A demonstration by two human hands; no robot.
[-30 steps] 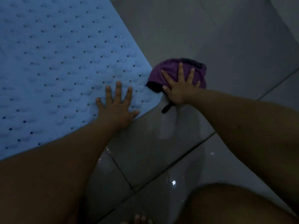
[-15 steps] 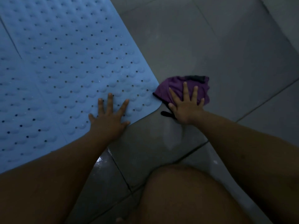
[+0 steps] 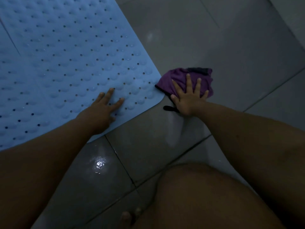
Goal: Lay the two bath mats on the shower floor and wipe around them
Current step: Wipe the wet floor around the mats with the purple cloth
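Note:
A light blue perforated bath mat [image 3: 69, 60] lies flat on the grey tiled shower floor [image 3: 206, 43], filling the upper left. A seam at the far left marks where a second blue mat [image 3: 5, 52] adjoins it. My left hand [image 3: 105, 109] rests flat on the mat near its rounded front corner, fingers spread. My right hand [image 3: 188, 98] presses flat on a purple cloth [image 3: 179, 78] with dark trim, lying on the tile just right of that corner.
My bare knee [image 3: 206, 195] fills the lower right and my toes [image 3: 130, 215] show at the bottom edge. A wet patch [image 3: 99, 164] glints on the tile below the mat. Dark grout lines cross the floor; a wall base runs along the top right.
The view shifted and my knee came up at lower right. My left hand stayed on the mat's corner; my right hand kept the cloth pressed against the floor beside the corner.

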